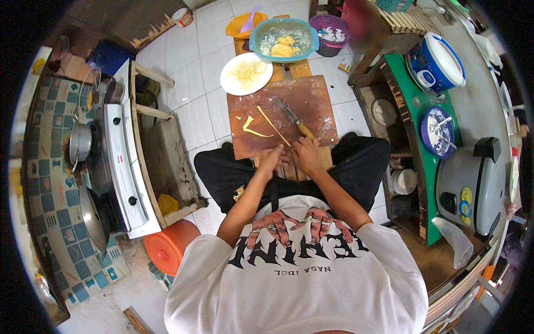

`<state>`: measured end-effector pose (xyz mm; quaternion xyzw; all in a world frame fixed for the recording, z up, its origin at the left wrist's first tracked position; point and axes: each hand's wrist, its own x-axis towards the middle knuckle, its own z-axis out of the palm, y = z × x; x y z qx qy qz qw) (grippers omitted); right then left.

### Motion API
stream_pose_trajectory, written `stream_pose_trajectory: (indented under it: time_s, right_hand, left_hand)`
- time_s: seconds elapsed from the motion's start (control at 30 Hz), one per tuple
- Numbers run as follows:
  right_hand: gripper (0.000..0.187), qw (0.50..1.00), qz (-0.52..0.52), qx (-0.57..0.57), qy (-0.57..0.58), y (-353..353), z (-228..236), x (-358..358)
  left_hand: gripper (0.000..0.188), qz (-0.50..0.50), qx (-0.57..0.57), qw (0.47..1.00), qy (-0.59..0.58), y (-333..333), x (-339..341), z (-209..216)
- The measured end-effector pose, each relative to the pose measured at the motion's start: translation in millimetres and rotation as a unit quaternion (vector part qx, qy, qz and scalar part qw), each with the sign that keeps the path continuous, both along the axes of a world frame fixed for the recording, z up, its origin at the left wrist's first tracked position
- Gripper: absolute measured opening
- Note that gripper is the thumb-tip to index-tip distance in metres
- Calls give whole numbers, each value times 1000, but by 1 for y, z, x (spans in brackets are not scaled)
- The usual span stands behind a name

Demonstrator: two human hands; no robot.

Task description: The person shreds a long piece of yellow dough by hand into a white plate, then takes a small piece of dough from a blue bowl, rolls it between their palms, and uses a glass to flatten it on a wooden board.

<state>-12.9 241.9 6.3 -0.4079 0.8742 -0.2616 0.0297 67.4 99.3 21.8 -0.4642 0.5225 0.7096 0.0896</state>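
A brown floured board (303, 100) lies in front of my knees. A long thin yellow dough strip (272, 125) runs across it toward me, and my left hand (271, 158) pinches its near end at the board's front edge. My right hand (307, 155) rests beside the left, fingers curled, near the wooden handle of a knife (292, 118) that lies on the board. I cannot tell if the right hand grips anything. Short yellow strips (250, 127) lie left of the long one.
Beyond the board sit a white plate of yellow strips (246, 73), a blue basin with dough (283, 39) and a purple basket (330, 29). A gas stove with pots (114, 161) stands left, an orange bucket lid (167, 247) near it. Rice cookers (473, 183) sit on the right shelf.
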Motion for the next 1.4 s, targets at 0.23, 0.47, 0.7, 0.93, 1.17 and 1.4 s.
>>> stream_pose_trajectory:
  time_s: [0.23, 0.47, 0.7, 0.93, 1.17, 1.4]
  right_hand:
    - [36, 991, -124, -50, 29, -5, 25, -21]
    - [40, 996, -64, 17, -60, 5, -5, -72]
    - [39, 974, 50, 18, -223, 64, 35, -86]
    - [44, 973, 88, 89, -193, 80, 25, -91]
    - [42, 971, 89, 88, -203, 69, 49, -86]
    - [34, 959, 131, 89, -236, 71, 32, -98]
  left_hand:
    - [36, 47, -99, 994, 8, 47, -13, -19]
    - [36, 86, -209, 974, -31, 66, -21, -23]
    - [31, 117, -275, 954, 2, 61, -10, -73]
    - [28, 128, -207, 968, 57, 65, -13, -71]
    - [31, 124, -196, 972, 49, 61, -12, -48]
    - [31, 118, -211, 969, 52, 63, -13, -46]
